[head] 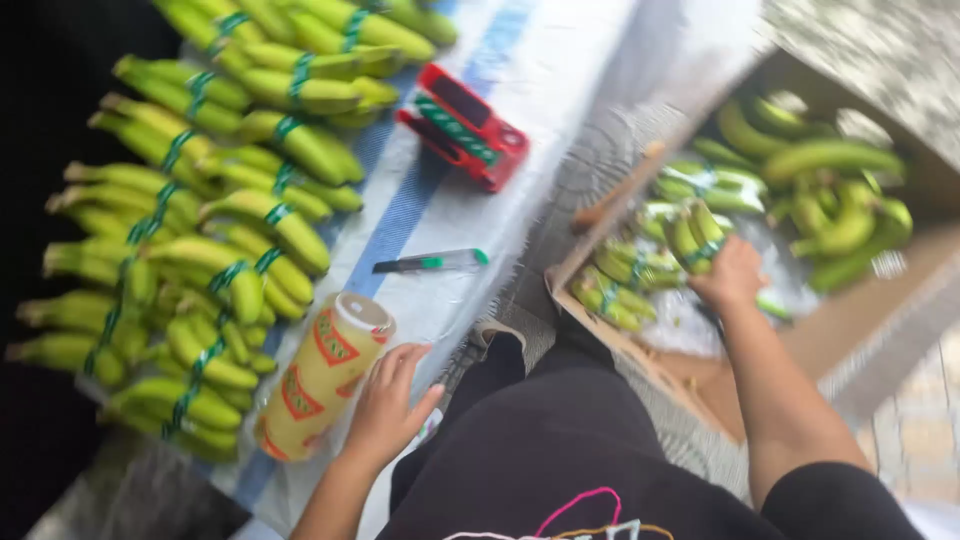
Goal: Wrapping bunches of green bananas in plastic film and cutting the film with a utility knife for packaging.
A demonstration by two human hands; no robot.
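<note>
Work surface: a table (560,60) covered with a white cloth bearing blue stripes. The landmark is the roll of labels (322,375), a yellowish cylinder with red-orange markings, lying on the cloth at the near edge.

- Left of the roll: banded bunches of green bananas (215,215), each wrapped in green tape, stacked in rows toward the far end.
- Beyond the roll: a grey pen with a green tip (430,263); farther still, a red tape dispenser (462,127).
- Right of the roll, off the table: a cardboard box (880,310) lined with clear plastic, holding loose green bananas.

Left hand (388,405): fingers spread and relaxed, resting just beside the roll; contact cannot be confirmed.

Right hand (732,275): inside the box, fingers closed around a small banana bunch (695,235) with green tape.

Visibility limits: the frame is motion-blurred. The floor beyond the box is a pale, indistinct surface. The dark garment (570,450) hides the table's near corner.
</note>
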